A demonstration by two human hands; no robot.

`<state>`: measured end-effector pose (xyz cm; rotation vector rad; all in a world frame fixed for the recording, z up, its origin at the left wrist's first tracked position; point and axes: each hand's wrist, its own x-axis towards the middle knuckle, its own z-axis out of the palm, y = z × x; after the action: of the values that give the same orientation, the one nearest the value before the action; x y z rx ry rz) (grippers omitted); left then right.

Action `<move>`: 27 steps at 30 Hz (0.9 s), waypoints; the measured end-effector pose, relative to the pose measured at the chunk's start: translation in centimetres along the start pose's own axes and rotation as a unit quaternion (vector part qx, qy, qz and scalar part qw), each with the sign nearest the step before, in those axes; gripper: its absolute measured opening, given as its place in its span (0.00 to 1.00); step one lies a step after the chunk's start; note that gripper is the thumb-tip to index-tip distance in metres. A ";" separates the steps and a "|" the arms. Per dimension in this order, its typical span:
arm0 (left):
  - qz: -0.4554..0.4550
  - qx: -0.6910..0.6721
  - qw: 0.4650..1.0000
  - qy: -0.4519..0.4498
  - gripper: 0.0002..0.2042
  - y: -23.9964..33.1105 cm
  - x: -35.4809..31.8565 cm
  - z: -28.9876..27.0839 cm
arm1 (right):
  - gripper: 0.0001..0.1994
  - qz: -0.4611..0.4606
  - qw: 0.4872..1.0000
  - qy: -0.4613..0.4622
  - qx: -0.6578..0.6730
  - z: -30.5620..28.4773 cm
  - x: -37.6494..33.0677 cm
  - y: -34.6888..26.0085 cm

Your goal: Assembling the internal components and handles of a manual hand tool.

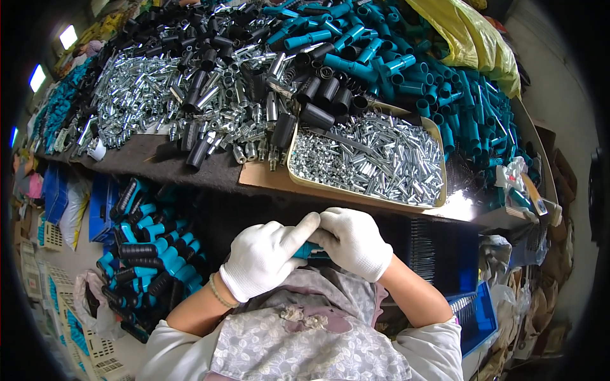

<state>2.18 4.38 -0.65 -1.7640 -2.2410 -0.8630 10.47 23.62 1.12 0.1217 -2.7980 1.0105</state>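
Your left hand (264, 254) and right hand (352, 241), both in white gloves, meet close over your lap, fingers curled narrow around a small teal part (308, 249) pinched between them; most of it is hidden by the gloves. Just to your left, below the bench edge, a heap of finished teal-and-black handles (149, 254) lies stacked. To your right stands a blue crate (476, 317). Past your hands, on the dark workbench (140, 162), a shallow tan tray (438, 190) holds small silver metal pieces. Beyond it spread black sleeves (318, 95), loose silver fittings (136, 95) and teal tubes (470, 108), with a yellow bag (470, 38) at the far right.
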 end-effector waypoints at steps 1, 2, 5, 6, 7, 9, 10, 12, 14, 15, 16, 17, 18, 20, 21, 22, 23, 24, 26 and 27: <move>0.001 0.000 1.000 -0.002 0.42 0.1 0.1 0.1 | 0.08 0.005 1.000 0.018 0.001 0.2 -0.1 0.0; 0.001 -0.001 1.000 -0.004 0.42 0.2 0.1 0.2 | 0.08 0.007 1.000 0.017 0.001 0.4 -0.3 0.1; 0.004 0.001 1.000 -0.010 0.41 0.0 0.0 0.5 | 0.08 -0.011 0.999 0.035 0.006 0.8 -0.5 0.1; 0.004 0.001 1.000 -0.010 0.41 0.1 -0.1 0.6 | 0.08 -0.003 1.000 0.017 -0.002 0.6 -0.8 0.0; -0.002 -0.004 1.000 -0.016 0.41 0.2 -0.2 0.7 | 0.09 0.004 1.000 0.000 -0.010 0.6 -1.0 0.1; -0.009 -0.010 1.000 -0.023 0.41 0.2 -0.3 0.8 | 0.09 0.010 1.000 -0.009 -0.013 0.6 -1.3 0.2; -0.011 -0.009 1.000 -0.019 0.40 0.3 -0.4 0.9 | 0.09 0.015 1.000 -0.019 -0.016 0.6 -1.5 0.2; -0.013 -0.007 1.000 -0.013 0.40 0.1 -0.6 1.0 | 0.10 -0.006 0.999 -0.018 -0.033 0.5 -1.7 0.0; -0.016 0.006 1.000 -0.017 0.38 -0.2 -0.9 1.1 | 0.12 -0.045 0.997 -0.023 -0.064 0.8 -2.2 0.1; -0.017 0.007 1.000 -0.015 0.38 -0.2 -0.9 1.0 | 0.14 -0.055 0.996 -0.024 -0.067 0.8 -2.5 0.0; -0.018 0.000 1.000 -0.016 0.38 -0.2 -0.8 0.8 | 0.17 -0.065 0.995 -0.026 -0.070 0.7 -2.7 -0.2; -0.020 -0.007 1.000 -0.017 0.37 -0.2 -0.8 0.7 | 0.23 -0.066 0.993 -0.036 -0.090 0.7 -2.8 -0.4; -0.021 -0.007 1.000 -0.017 0.37 -0.2 -0.8 0.8 | 0.23 -0.066 0.993 -0.038 -0.089 1.0 -2.9 -0.4; -0.028 -0.024 0.999 -0.006 0.38 -0.3 -0.9 0.9 | 0.22 -0.083 0.990 -0.019 -0.114 1.6 -3.1 -0.1; -0.029 -0.024 0.999 -0.006 0.38 -0.3 -1.0 1.0 | 0.22 -0.082 0.990 -0.020 -0.113 1.7 -3.1 0.0; -0.031 -0.023 0.999 -0.016 0.38 -0.2 -1.1 1.1 | 0.21 -0.065 0.990 -0.044 -0.116 1.7 -3.0 0.2; -0.033 -0.023 0.999 -0.026 0.37 -0.2 -1.2 1.2 | 0.20 -0.048 0.989 -0.068 -0.120 1.7 -2.9 0.4; -0.069 -0.057 0.996 -0.025 0.38 0.1 -1.4 1.4 | 0.22 -0.070 0.988 -0.059 -0.125 1.8 -3.0 0.5; -0.133 -0.124 0.983 -0.025 0.38 0.4 -1.6 1.3 | 0.23 -0.133 0.980 -0.039 -0.141 1.6 -2.4 0.5; -0.158 -0.148 0.975 -0.043 0.38 0.4 -1.5 1.1 | 0.22 -0.168 0.972 -0.028 -0.159 1.5 -2.1 0.7</move>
<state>3.22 3.79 -2.14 -1.6025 -2.6128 -1.2639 12.22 23.29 -0.80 0.5662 -2.8102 0.4837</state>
